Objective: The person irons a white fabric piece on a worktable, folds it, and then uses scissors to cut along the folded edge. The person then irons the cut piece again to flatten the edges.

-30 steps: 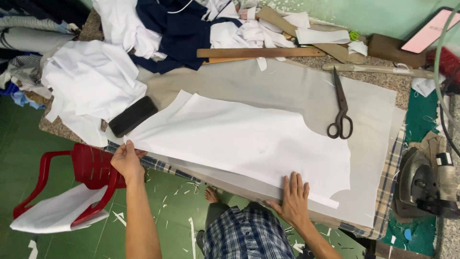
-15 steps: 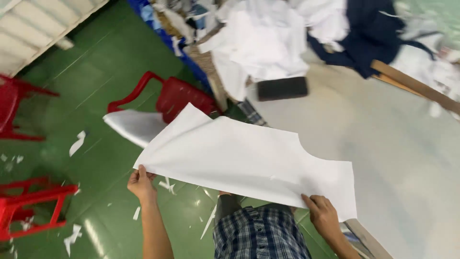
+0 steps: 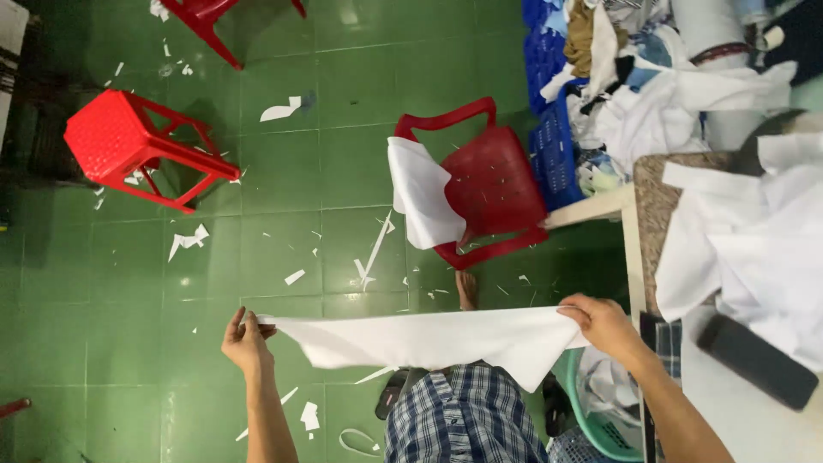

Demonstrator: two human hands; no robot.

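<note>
The white fabric piece [image 3: 429, 339] has swung off the table — left hand [image 3: 246, 343] and right hand [image 3: 604, 324] pinch its ends.

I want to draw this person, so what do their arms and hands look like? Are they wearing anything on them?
Both forearms are bare, with no sleeves in view. The left hand and right hand wear no gloves, and no rings or watch can be seen. Lower down, the person wears blue-and-white checked cloth.

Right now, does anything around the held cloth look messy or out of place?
Yes. White fabric scraps litter the green floor, and another white piece hangs off the red chair. The white cloth sags between the left hand and right hand, undamaged.
</note>
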